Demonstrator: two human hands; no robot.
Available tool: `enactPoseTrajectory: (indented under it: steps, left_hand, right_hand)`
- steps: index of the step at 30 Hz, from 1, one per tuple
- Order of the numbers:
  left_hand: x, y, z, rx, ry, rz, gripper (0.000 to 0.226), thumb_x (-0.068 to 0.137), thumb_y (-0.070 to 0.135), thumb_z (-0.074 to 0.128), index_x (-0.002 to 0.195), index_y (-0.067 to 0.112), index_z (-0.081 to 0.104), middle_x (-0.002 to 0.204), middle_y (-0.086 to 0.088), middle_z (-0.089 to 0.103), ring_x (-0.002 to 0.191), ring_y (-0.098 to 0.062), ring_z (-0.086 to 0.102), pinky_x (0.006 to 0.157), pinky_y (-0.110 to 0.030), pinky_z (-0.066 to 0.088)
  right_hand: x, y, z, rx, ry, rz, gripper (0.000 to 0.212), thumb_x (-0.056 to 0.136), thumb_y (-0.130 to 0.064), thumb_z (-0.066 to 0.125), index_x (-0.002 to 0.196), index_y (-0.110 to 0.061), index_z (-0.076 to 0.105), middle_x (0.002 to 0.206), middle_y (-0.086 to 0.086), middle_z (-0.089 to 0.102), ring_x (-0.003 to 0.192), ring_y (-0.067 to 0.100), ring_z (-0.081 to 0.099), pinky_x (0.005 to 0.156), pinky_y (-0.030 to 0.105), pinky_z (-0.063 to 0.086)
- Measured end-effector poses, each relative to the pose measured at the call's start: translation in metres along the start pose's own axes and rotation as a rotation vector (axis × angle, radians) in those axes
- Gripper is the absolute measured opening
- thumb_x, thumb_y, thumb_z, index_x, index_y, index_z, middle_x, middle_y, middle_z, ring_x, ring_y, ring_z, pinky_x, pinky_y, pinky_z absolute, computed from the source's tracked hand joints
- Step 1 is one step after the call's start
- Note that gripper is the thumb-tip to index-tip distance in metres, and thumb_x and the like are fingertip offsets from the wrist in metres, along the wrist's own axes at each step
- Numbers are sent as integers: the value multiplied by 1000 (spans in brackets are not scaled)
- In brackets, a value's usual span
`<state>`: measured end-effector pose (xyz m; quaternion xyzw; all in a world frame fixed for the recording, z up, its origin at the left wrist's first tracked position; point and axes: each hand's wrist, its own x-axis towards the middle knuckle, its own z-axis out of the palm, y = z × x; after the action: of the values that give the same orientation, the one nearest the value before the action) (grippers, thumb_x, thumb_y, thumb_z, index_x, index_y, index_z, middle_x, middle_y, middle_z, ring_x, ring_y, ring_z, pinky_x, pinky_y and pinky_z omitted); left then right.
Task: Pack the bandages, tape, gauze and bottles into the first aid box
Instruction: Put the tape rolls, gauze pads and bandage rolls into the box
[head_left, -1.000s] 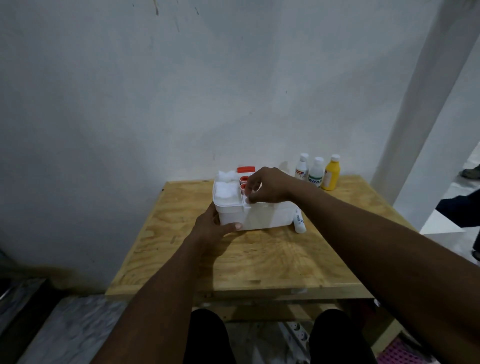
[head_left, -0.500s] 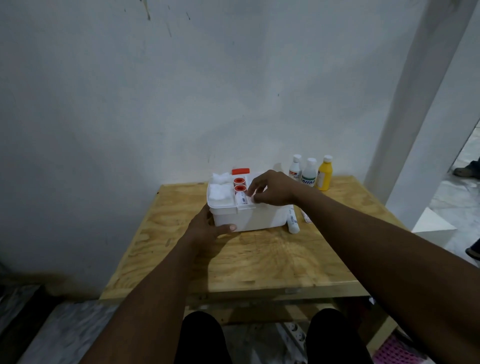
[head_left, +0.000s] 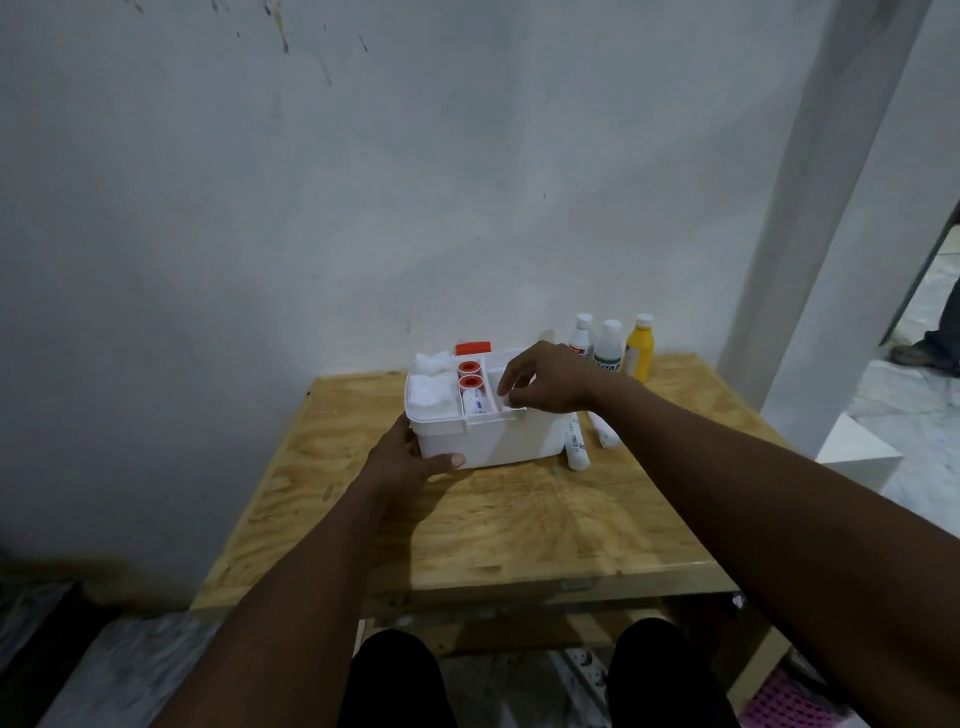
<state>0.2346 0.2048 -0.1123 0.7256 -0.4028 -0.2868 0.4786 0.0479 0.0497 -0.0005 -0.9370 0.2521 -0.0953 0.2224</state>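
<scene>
Left hand (head_left: 410, 460) grips the near-left corner of the first aid box (head_left: 498, 441), thumb across its front face, other fingers round the side. Right hand (head_left: 550, 379) hangs over the box's open top tray with fingers bent down and tips at the tray's near rim; we can't tell whether they pinch anything. Just left of the right fingertips, in the tray, we see one bandage roll (head_left: 475, 402) lying flat. Beyond it are two tape rolls (head_left: 471, 383) with red cores, one behind the other. Left of those, beyond the left hand, white gauze pads (head_left: 428, 387) fill the end compartments. A red latch (head_left: 472, 347) shows behind the box, past the tape. Under the right wrist, on the table (head_left: 519, 530), two loose bandage rolls (head_left: 575, 448) lie outside the box, the nearer one just beside its right side. Beyond the right hand, at the back of the table, three bottles (head_left: 608, 348) stand upright in a row: two white, one yellow, not yet packed.
</scene>
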Motion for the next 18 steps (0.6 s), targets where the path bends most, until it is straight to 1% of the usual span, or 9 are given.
enactPoseTrajectory:
  steps: [3,5,7,8,10,12,13,15,18]
  left_hand:
    - [-3,3,-4,33,10,-25,111,57,49,98,151,25,44,146,-2,59,129,-25,59,102,-45,56]
    - [-8,11,-8,45,26,-23,132,41,73,91,154,25,40,149,-4,57,128,-26,60,100,-44,56]
    - [-13,24,-11,82,131,-39,137,46,87,78,158,24,33,151,-9,54,128,-31,60,100,-47,55]
    - [-16,31,-12,105,212,-30,129,57,87,73,159,22,30,150,-12,54,128,-33,59,101,-48,53]
    - [-20,48,-15,206,410,60,104,76,81,64,156,21,35,142,-13,58,122,-33,60,99,-49,53]
    - [-21,71,-15,364,567,222,79,85,68,66,145,20,47,127,-9,63,112,-30,62,91,-48,57]
    - [-19,86,-11,428,600,309,66,88,58,69,139,20,52,120,-7,65,107,-28,63,87,-46,58]
    - [-13,117,5,505,542,449,43,90,39,72,128,21,61,109,-2,67,99,-24,65,82,-38,57]
    - [-2,160,51,655,299,585,27,92,32,68,117,22,68,104,1,71,101,-21,66,86,-34,52]
  right_hand:
    - [-8,8,-11,27,163,20,20,86,-17,69,103,-12,76,106,5,75,95,14,68,84,27,56]
    - [-15,17,-23,48,262,63,17,84,-19,68,97,-14,78,99,5,77,89,14,69,78,25,55]
    - [-21,28,-36,32,311,116,17,83,-21,67,93,-14,79,97,5,77,90,17,68,74,24,49]
    - [-24,34,-42,18,330,144,17,83,-21,67,92,-13,79,97,6,76,92,19,68,75,25,49]
    - [-30,47,-54,16,357,214,17,82,-21,65,89,-13,78,99,7,75,95,22,67,80,30,53]
    - [-36,60,-65,6,367,284,17,82,-19,63,87,-10,77,98,7,74,94,23,65,81,35,56]
    - [-39,66,-70,-6,367,320,16,82,-19,63,86,-9,76,97,8,74,92,24,65,80,36,57]
    - [-46,77,-77,-29,354,394,18,81,-20,64,87,-6,74,93,11,73,88,27,65,79,39,58]
    - [-57,89,-80,-22,300,511,17,78,-17,64,86,-3,70,76,15,71,69,30,69,65,38,62]
